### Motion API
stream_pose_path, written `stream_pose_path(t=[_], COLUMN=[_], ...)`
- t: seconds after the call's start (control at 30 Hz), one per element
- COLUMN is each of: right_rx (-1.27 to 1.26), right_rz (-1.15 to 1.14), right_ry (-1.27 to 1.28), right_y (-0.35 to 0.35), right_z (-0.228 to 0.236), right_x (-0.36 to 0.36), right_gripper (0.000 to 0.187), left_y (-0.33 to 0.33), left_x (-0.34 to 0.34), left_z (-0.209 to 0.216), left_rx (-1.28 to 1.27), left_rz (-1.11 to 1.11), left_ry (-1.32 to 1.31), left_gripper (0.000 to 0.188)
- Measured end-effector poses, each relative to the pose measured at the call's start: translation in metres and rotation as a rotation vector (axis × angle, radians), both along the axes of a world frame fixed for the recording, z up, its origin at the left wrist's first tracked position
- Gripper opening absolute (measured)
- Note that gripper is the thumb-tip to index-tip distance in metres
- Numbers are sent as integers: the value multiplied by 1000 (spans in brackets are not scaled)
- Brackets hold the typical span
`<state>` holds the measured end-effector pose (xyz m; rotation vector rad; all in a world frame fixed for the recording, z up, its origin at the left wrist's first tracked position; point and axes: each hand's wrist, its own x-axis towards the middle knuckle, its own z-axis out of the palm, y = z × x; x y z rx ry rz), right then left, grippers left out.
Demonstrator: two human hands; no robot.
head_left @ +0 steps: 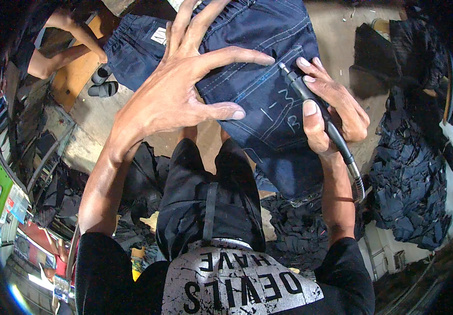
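A dark blue denim garment [268,23] is spread out in front of me, with pale stitch lines, a pocket outline and light hand-drawn marks. My left hand [176,89] lies over its left part, fingers spread and thumb apart, gripping nothing. Between the thumb and fingers of my right hand [339,107] is a black pen-shaped handpiece [301,88] with a thin tip and a cord ending in a metal spring. Its tip is at the denim by a stitched seam, close to my left index fingertip; whether it touches cannot be made out.
Another denim piece [132,50] with a gathered edge and white label lies at upper left. Dark slippers [103,89] rest on the floor beside a wooden board [85,63], near another person's bare limbs [53,65]. Heaps of dark cloth scraps [408,184] stand at right and around my legs.
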<state>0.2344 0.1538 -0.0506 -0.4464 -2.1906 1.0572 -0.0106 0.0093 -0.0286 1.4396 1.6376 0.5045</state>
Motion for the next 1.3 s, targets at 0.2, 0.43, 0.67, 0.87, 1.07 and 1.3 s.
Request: stream_pose_path(t=[0.2,0.43,0.67,0.87,1.07,1.3], right_rx=[3,17,-8,-21,16,-372], right_rz=[-19,-34,-77,-125,-382,-944], right_ry=[2,8,20,-42,-63,-77], right_y=[0,1,-1,-3,-9,-117], right_z=[1,1,2,3,16,69], right_x=[-4,-3,-6,-1,14,131], right_gripper=[22,22,23,25,30,30], left_y=[0,0,-4,6,-3,-4], left_x=[-1,0,-1,5,21,13], left_z=[-3,-4,-8,5,5,32], left_rx=[62,88,43,6,266,296], left_rz=[-8,4,8,2,159,392], left_ry=[8,11,8,-13,125,255], left_gripper=[66,66,66,68,71,103])
